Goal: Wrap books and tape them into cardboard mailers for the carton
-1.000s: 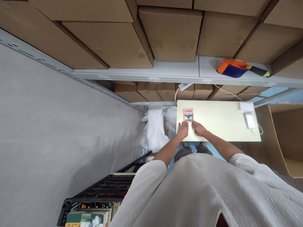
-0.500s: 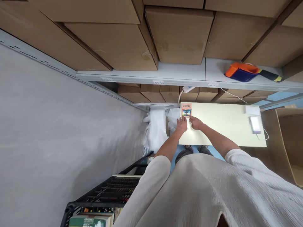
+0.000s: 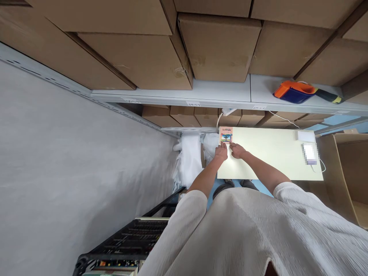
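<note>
Our L hand (image 3: 221,151) & R hand (image 3: 238,151) part-open, nothing gripped, tips at near edge of book (image 3: 225,135) just ahead. We'd best push evenly w/ both, book flat on bench (image 3: 273,153).

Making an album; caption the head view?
Both hands touch the lower edge of a small pink book on a pale table.

Small pink paper booklet (image 3: 225,134) with printed lettering too small to read, pixelated white-and-purple rectangular object (image 3: 310,154), open brown cardboard box (image 3: 340,168) cropped at right, black plastic crate (image 3: 115,256) cut off below, blurred white paper shelf labels (image 3: 194,104).
</note>
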{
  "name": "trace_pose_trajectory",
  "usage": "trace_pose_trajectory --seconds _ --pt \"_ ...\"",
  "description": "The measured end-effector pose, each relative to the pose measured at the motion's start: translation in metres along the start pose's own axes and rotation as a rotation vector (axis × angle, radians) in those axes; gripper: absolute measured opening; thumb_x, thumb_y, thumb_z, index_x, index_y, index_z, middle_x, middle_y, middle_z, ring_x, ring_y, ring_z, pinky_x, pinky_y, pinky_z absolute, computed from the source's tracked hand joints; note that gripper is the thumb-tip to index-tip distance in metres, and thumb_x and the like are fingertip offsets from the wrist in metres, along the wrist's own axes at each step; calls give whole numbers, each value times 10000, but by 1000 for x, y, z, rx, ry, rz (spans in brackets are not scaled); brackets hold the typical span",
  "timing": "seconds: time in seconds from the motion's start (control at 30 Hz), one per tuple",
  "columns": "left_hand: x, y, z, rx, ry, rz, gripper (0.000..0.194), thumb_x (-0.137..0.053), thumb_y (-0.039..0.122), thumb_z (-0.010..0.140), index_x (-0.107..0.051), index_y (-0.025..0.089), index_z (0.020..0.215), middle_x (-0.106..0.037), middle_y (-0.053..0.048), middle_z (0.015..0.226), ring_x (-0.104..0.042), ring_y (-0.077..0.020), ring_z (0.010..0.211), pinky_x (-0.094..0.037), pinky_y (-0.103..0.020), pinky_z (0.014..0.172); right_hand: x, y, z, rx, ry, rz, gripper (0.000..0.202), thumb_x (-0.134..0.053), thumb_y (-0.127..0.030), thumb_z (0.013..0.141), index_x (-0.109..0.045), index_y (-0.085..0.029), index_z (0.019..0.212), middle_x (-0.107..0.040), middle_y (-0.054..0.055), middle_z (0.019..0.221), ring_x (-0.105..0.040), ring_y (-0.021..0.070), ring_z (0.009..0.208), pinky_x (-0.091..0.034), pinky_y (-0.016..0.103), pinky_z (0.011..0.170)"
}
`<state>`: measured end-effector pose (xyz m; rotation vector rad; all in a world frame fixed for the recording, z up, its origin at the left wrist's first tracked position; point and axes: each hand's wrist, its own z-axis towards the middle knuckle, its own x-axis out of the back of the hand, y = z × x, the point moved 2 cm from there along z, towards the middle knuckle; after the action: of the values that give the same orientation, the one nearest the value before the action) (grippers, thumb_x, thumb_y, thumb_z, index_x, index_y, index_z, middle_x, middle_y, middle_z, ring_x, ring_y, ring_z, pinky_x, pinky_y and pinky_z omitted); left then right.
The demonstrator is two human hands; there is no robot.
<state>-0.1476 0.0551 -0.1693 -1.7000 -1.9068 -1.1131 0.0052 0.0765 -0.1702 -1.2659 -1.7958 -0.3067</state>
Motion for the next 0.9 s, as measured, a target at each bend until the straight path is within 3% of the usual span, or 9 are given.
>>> trace_pose_trajectory --seconds 0.17,0.33,0.4,0.6,0.67,0.73,0.9 --pt "0 -8 -6 -32 21 -55 1032 -639 236 926 -148 121 1827 -59 -239 1896 -404 -435 1646 -457 -572 1270 -5 5 -11 44 49 9 733 -641 -210 941 -541 -140 1664 -308 188 1852 -292 394 1721 -297 615 1379" --pt "-11 -6 -33 -42 76 -52 965 -550 167 959 -138 155 1831 1 -203 1905 -366 -399 1685 -396 -545 1326 -10 27 -58 -2 157 39 650 -569 -230 1019 -548 -123 1661 -287 202 1860 -304 379 1718 -325 573 1364" --pt "-19 3 -44 -53 70 -33 949 -535 165 968 -141 157 1831 -36 -210 1905 -365 -400 1689 -397 -536 1325 -13 45 -85 -61 176 63 621 -550 -252 1041 -569 -114 1646 -339 213 1838 -362 375 1693 -365 545 1348" --pt "-34 54 -60 -98 49 22 846 -490 205 1013 -224 144 1813 -109 -234 1895 -610 -384 1511 -497 -496 1240 -9 109 -170 -243 342 141 566 -480 -280 1072 -616 -136 1602 -502 206 1745 -532 377 1570 -462 545 1279" --pt "-33 74 -59 -126 66 32 826 -506 212 1013 -267 172 1803 -166 -210 1893 -588 -370 1537 -483 -486 1253 10 126 -191 -244 455 159 545 -460 -300 1081 -641 -154 1574 -541 206 1710 -558 380 1536 -470 560 1270" --pt "-27 96 -58 -154 106 28 799 -519 219 1018 -307 191 1788 -210 -189 1890 -536 -353 1588 -452 -469 1282 45 140 -207 -214 607 160 546 -432 -333 1097 -634 -175 1579 -570 199 1680 -555 383 1523 -459 575 1275" --pt "-7 150 -56 -163 178 -7 727 -486 228 1059 -342 158 1768 -213 -188 1890 -467 -323 1643 -411 -424 1313 181 171 -223 -161 1001 13 695 -446 -385 1092 -408 -179 1755 -485 227 1729 -446 457 1554 -374 683 1287"
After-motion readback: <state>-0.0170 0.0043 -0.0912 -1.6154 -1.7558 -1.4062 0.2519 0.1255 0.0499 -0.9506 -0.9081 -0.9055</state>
